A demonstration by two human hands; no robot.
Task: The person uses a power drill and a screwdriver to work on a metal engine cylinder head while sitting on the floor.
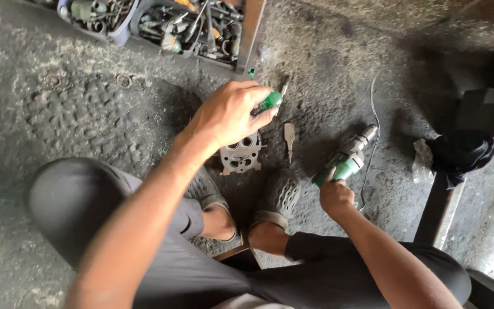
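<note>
The floor [75,114] is dark, rough concrete, greasy and pitted, with a paler worn patch at the left. A pale metal block [240,154] with round bores lies flat on it just ahead of 2 grey perforated clogs [247,194] (both planted on the floor, toes toward the block). Just right of the block lies a small flat chisel-like tool [289,137]. A green power drill [347,160] rests on the floor farther right, its thin cable [374,114] curling over the concrete. At the top edge stand 2 trays [195,26] packed with assorted metal parts. A small ring [124,80] lies loose at the upper left.
</note>
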